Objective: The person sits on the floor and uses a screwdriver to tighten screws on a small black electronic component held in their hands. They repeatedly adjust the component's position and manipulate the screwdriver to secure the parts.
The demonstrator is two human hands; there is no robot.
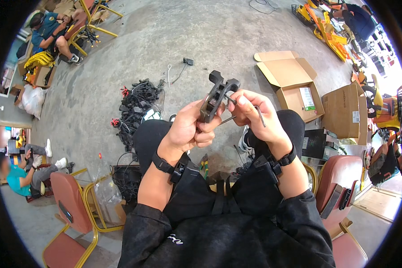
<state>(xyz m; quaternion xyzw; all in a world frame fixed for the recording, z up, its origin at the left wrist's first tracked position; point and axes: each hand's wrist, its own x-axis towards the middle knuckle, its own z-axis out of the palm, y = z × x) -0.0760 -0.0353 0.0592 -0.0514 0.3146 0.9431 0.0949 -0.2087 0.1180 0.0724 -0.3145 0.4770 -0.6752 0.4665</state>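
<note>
My left hand (186, 126) is closed round the lower part of a black clamp-like bracket (218, 94), whose two prongs point up and away from me. Just to its right, my right hand (264, 124) pinches a thin bent hex key (261, 117). A dark tip from between the right fingers meets the bracket's right side; whether it sits in a screw there I cannot tell. Below it, another thin dark rod (228, 119) runs between the two hands. Both hands are held up over my knees, with a black strap on each wrist.
Left of my knees lies a heap of black cables (140, 100) with red ends. A small black part with a wire (188, 61) is on the concrete floor ahead. To the right are an open flat cardboard box (283, 73) and a taller carton (343, 111). Chairs (67, 198) flank me; other people sit at the left.
</note>
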